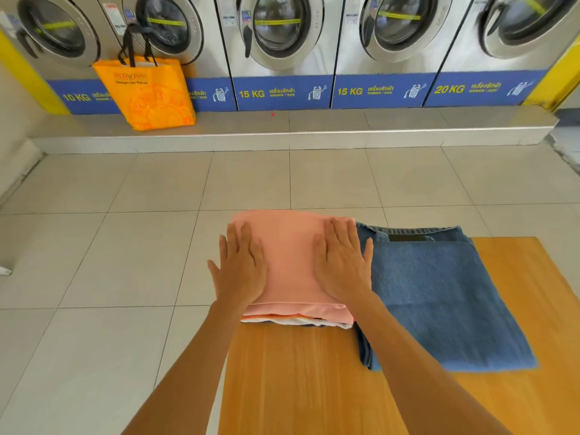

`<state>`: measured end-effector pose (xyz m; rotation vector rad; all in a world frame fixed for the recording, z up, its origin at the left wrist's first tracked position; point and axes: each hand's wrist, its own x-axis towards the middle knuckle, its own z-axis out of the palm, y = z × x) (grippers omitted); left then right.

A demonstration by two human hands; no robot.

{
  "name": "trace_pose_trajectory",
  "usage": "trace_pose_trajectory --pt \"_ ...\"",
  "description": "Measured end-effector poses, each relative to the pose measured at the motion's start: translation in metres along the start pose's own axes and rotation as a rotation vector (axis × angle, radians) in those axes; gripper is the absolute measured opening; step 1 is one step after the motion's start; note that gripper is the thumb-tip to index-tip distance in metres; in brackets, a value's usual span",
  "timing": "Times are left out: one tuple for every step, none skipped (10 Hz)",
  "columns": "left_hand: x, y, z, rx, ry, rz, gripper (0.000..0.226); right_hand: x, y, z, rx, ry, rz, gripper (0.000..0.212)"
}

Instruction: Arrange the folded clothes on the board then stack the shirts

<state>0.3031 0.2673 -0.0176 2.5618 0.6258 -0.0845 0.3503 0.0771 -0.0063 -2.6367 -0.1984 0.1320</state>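
Note:
A folded pink shirt [290, 262] tops a small stack at the far left corner of the wooden board [298, 381]. Under its near edge show the edges of an orange-striped and a white folded shirt [301, 321]. My left hand [240, 268] lies flat, fingers spread, on the stack's left edge. On the right part of the pink shirt rests my right hand [342, 265], also flat with palm down. Neither hand grips anything. Folded blue jeans [439, 296] lie on the board just right of the stack, touching it.
An orange shopping bag [150, 92] with black handles stands on the raised step in front of a row of washing machines [282, 42]. Pale tiled floor [125, 230] surrounds the board on the left and beyond it.

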Motion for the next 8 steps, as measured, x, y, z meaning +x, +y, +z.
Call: trace_pose_trajectory --pt "-0.002 0.001 0.003 -0.067 -0.009 -0.021 0.058 0.001 0.009 0.003 0.083 -0.011 0.006 0.061" --pt "0.0 0.001 0.002 -0.096 -0.025 -0.027 0.06 -0.002 0.015 0.0 0.09 -0.001 0.079 0.057" --pt "0.0 -0.002 0.008 -0.095 -0.006 -0.036 0.063 -0.003 0.016 0.004 0.093 0.023 0.094 0.056" --pt "-0.001 0.0 0.008 -0.14 -0.008 -0.063 0.067 0.001 0.017 0.003 0.145 0.01 0.085 0.055" --pt "0.001 -0.002 0.005 -0.142 -0.021 -0.108 0.072 0.002 0.017 -0.004 0.182 0.016 0.073 0.053" --pt "-0.005 -0.008 -0.016 -0.017 -0.121 -0.204 0.07 0.005 0.014 -0.019 0.088 -0.062 0.053 0.049" --pt "-0.028 -0.02 -0.039 0.158 -0.095 -0.11 0.052 -0.005 0.018 -0.043 -0.046 -0.168 0.08 0.05" --pt "-0.057 -0.019 -0.062 0.106 0.091 -0.052 0.036 -0.047 0.026 -0.058 -0.1 -0.229 0.094 0.052"
